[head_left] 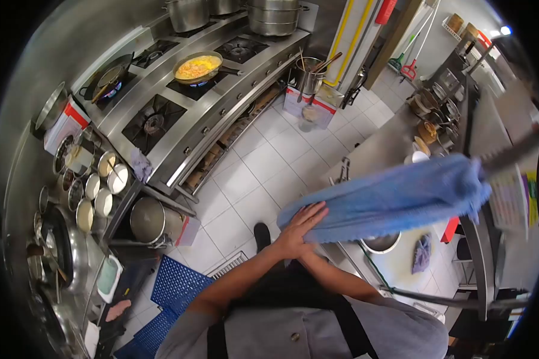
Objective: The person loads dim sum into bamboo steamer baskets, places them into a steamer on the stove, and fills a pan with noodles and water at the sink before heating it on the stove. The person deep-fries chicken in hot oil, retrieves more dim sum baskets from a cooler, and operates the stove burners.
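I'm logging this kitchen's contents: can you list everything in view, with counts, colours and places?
Long fabric cloth: 1, blue, right of centre
Wide steel stove: 1, silver, upper left
Round metal frying pan: 1, grey with yellow-orange food, on stove
Round metal wok: 1, black, stove's left end
Tall cylindrical metal pots: 3, silver, stove's back
Deep metal pot: 1, silver, left of centre
Small round tubs: at least 5, pale-filled, left side
Crumpled cloths: 2, greyish purple, stove corner and lower right
Perforated plastic mats: at least 2, blue, lower left
Other metal cookware: many, mostly silver, both sides
Buttoned shirt: 1, grey, bottom
Bare left hand: 1, on the blue cloth
Right hand: hidden from view
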The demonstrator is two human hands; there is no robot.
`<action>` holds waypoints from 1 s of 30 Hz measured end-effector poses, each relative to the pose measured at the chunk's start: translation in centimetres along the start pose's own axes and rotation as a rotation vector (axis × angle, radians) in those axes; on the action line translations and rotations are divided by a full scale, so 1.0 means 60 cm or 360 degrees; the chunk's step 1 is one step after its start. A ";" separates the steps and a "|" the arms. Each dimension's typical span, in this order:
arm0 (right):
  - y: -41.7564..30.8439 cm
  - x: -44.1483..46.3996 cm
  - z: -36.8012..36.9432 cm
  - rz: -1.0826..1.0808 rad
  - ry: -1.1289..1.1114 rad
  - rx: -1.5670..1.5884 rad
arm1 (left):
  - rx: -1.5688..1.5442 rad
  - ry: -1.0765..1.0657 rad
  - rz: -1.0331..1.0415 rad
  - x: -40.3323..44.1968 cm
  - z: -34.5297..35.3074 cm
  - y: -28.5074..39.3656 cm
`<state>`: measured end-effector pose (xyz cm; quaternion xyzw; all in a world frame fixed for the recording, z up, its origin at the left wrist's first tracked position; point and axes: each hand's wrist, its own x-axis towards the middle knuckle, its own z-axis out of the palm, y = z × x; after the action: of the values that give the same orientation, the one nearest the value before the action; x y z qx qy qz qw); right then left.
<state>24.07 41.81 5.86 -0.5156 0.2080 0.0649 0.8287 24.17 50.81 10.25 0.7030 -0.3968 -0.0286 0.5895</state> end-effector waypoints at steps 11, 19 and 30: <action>0.053 0.366 -0.017 0.0500 0.0261 -0.0455 | -0.0244 -0.0968 0.0001 0.147 -0.183 -0.252; 0.084 0.589 -0.027 0.0802 0.0377 -0.0730 | -0.0009 -0.1315 -0.0301 0.250 -0.359 -0.424; 0.072 0.731 -0.003 0.0323 0.0677 -0.1866 | 0.0479 -0.1561 -0.0642 0.419 -0.564 -0.617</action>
<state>62.29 38.96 -15.85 -0.8632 0.3461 0.1425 0.3388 77.94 62.87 -0.28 0.7458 -0.4822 -0.4081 0.2115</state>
